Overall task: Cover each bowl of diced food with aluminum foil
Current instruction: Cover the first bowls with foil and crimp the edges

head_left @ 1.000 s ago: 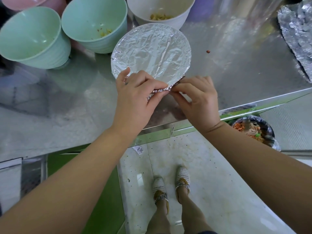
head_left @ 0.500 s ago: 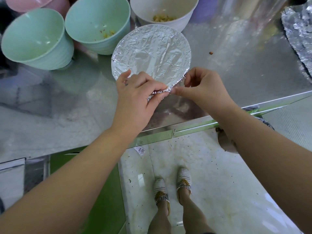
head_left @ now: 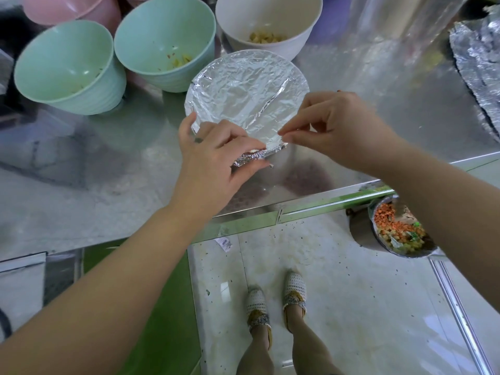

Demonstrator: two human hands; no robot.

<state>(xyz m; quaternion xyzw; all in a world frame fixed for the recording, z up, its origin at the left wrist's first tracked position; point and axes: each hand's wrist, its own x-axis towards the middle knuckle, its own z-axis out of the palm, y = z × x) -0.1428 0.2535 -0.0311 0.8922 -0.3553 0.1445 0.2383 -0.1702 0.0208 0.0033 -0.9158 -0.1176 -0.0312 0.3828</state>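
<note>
One foil-covered bowl (head_left: 246, 87), left hand (head_left: 213, 163) gripping its rim, right hand (head_left: 338, 128) pinched at the edge, hold unclear, two green bowls (head_left: 65, 66) (head_left: 165, 41), one white bowl (head_left: 270, 14) behind

No text can be read; the small printed sticker (head_left: 224, 242) is too blurred.

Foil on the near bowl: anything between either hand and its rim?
Nothing visible. The left hand grips the foil at the near rim. The right hand pinches the foil edge just beside it, with no object between.
</note>
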